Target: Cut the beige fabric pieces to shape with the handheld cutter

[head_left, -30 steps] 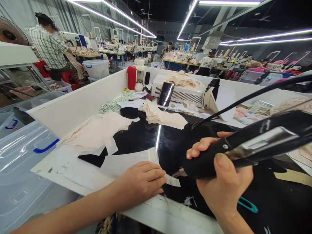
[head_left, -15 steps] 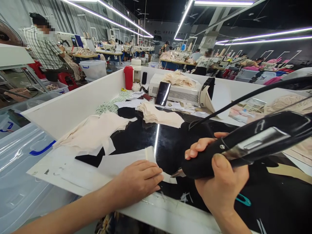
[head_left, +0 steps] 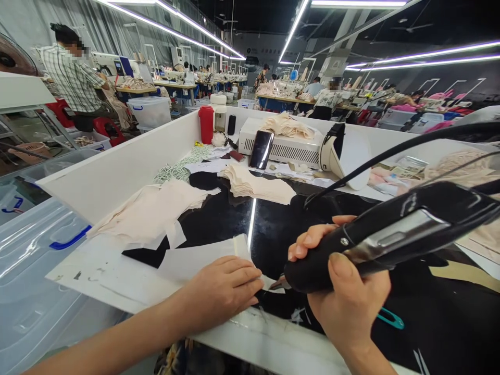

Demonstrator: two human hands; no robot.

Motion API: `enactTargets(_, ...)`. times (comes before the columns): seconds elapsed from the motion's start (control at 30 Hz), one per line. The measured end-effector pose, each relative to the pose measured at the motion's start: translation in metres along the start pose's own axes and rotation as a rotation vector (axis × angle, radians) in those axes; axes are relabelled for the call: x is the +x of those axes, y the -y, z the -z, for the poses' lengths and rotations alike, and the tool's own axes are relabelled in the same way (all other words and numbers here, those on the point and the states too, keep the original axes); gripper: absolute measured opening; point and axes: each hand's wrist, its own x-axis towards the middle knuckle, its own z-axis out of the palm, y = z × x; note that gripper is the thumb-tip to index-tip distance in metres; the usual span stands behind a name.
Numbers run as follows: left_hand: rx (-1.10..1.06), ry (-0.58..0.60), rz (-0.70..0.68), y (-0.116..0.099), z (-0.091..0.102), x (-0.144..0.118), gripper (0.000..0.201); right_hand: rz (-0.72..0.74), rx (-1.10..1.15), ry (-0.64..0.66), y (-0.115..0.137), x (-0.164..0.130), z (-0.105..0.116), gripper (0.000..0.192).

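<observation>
My right hand [head_left: 347, 291] is wrapped round a black corded hand tool [head_left: 375, 245] with a metal plate along its side. The tool's pointed metal tip [head_left: 280, 283] touches or hovers just over the edge of a thin white fabric piece [head_left: 203, 255]; I cannot tell which. My left hand [head_left: 230, 286] presses on that piece, its fingers together and curled over the edge, with the thumb hidden. The fabric lies partly on a glossy black surface [head_left: 273, 229]. Beyond it are a stack of cream fabric pieces [head_left: 258, 185] and a larger cream pile [head_left: 146, 211].
The tool's black cable [head_left: 351, 169] arches over the table's right side. A phone [head_left: 261, 150] leans on a white vented box [head_left: 287, 146]. A turquoise-handled tool [head_left: 391, 317] and silver tips [head_left: 420, 360] lie at front right. White walls [head_left: 117, 156] edge the table.
My right hand has shifted slightly left with the tool, bringing the tip further over the fabric's edge. My left hand stays in place on the piece.
</observation>
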Motion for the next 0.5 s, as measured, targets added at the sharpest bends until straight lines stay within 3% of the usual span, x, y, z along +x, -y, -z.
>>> enactTargets(0.17, -0.011, 0.026, 0.003, -0.0002, 0.0024, 0.0003, 0.026, 0.033, 0.040, -0.062, 0.0070, 0.0027, 0.0041, 0.041)
enactTargets(0.5, -0.020, 0.011, 0.008, -0.0002, 0.0104, 0.0012, 0.029, 0.041, -0.008, -0.018, 0.0001, 0.0019, 0.0101, 0.037)
